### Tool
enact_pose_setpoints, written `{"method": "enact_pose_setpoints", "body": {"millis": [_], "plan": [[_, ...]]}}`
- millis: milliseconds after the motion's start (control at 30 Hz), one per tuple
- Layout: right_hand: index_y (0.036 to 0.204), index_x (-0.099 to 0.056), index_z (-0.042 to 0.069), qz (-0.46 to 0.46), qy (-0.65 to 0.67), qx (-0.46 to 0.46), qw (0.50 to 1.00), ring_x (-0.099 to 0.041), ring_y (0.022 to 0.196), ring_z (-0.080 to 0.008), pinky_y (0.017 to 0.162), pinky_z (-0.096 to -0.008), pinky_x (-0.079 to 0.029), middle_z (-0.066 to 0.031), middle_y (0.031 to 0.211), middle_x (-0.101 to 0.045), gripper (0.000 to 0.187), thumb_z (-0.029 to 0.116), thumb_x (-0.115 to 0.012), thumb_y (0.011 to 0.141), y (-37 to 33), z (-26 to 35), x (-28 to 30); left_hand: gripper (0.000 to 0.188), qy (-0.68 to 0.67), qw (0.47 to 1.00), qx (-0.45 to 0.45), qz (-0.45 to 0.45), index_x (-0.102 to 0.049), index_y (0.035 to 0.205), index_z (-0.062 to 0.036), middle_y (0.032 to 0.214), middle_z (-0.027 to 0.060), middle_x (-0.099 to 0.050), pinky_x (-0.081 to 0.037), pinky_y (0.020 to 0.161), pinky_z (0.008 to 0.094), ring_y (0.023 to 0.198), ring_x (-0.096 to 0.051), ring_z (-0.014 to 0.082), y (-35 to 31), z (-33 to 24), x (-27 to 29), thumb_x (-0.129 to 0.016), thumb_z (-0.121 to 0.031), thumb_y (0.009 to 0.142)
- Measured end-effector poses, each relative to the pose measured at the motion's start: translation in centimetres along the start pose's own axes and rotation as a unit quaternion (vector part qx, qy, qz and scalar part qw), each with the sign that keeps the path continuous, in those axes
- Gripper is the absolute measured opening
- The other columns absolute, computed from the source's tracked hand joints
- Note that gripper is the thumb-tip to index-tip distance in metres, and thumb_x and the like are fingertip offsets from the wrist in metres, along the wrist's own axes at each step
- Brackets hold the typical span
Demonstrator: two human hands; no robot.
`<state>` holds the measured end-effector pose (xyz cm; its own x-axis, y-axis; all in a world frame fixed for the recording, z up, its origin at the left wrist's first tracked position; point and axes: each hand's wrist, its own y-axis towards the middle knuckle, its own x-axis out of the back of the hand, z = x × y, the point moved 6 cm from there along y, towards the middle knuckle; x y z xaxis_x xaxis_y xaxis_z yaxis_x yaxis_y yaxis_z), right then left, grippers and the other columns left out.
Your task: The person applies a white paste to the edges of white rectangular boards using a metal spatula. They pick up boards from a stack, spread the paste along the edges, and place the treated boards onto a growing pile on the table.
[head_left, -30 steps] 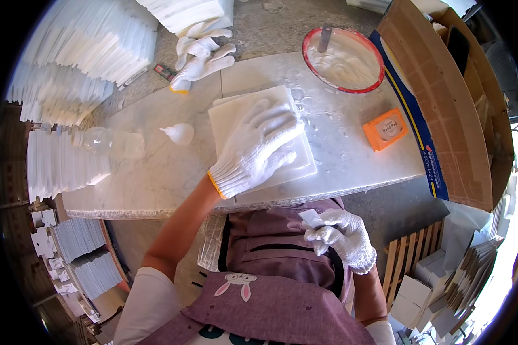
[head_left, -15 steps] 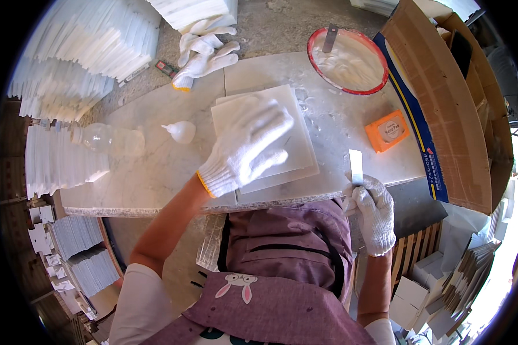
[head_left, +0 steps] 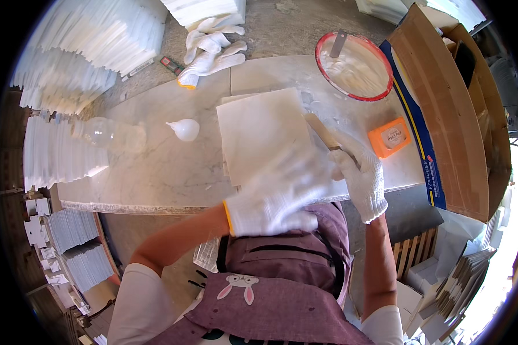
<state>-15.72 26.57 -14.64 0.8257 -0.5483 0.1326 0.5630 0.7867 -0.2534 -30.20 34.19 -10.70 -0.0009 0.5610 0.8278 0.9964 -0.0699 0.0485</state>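
Observation:
My right hand (head_left: 360, 178), in a white knit glove, is closed around a putty knife (head_left: 321, 131) whose flat blade points up and left, beside the right edge of a white square tile (head_left: 262, 123). That tile lies on top of another, slightly turned one. My left hand (head_left: 270, 198), gloved as well, is smeared by motion over the tile's near edge and the table's front edge. Its thumb is apart and its fingers stretch toward my right hand. I see nothing held in it. Its blurred fingertips come close to my right hand; whether they touch, I cannot tell.
On the marble-topped table (head_left: 155, 172) are a white squeeze bulb (head_left: 184, 130), a clear bottle (head_left: 112, 137), spare gloves (head_left: 210, 54), an orange hand pad (head_left: 389, 138) and a red-rimmed bowl of white paste (head_left: 357, 69) with a scraper. A cardboard box (head_left: 443, 115) stands right; stacked tiles (head_left: 98, 34) left.
My left hand has swept off the tile, toward me and to the right. My right hand has moved up from the table's edge, bringing the putty knife beside the tile, its blade now tilted left.

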Motion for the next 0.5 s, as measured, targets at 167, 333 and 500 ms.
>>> {"method": "enact_pose_setpoints", "body": {"millis": [167, 333, 500], "plan": [[0.129, -0.065, 0.001, 0.035, -0.066, 0.074, 0.994, -0.061, 0.070, -0.0116, 0.063, -0.0259, -0.051, -0.0083, 0.093, -0.067, 0.038, 0.000, -0.055, 0.092, 1.6, 0.6, -1.6, 0.045, -0.169, 0.980, -0.091, -0.054, -0.065, 0.121, -0.0070, 0.130, 0.0123, -0.058, -0.040, 0.110, 0.0536, 0.128, -0.052, 0.0353, -1.6, -4.4, -2.9, -0.069, -0.035, 0.087], [0.128, -0.066, 0.003, 0.049, -0.180, 0.180, 0.966, -0.060, 0.070, -0.0147, 0.064, -0.0283, -0.050, -0.0105, 0.090, -0.066, 0.038, -0.002, -0.057, 0.091, 2.5, 1.1, -2.8, 0.034, -0.008, 0.979, 0.031, -0.199, -0.066, 0.109, -0.0026, 0.116, 0.0128, -0.065, -0.045, 0.102, 0.0532, 0.115, -0.061, 0.0360, -3.4, -1.2, 0.0, -0.071, -0.018, 0.079], [0.128, -0.067, 0.010, 0.029, -0.237, 0.227, 0.944, -0.062, 0.073, -0.0302, 0.067, -0.0366, -0.050, -0.0162, 0.082, -0.062, 0.042, 0.000, -0.063, 0.087, 2.2, 1.8, -3.1, 0.043, 0.169, 0.921, 0.098, -0.338, -0.069, 0.109, -0.0039, 0.109, 0.0143, -0.066, -0.049, 0.093, 0.0542, 0.105, -0.064, 0.0361, -6.4, 2.1, 0.0, -0.076, -0.009, 0.067]]}}
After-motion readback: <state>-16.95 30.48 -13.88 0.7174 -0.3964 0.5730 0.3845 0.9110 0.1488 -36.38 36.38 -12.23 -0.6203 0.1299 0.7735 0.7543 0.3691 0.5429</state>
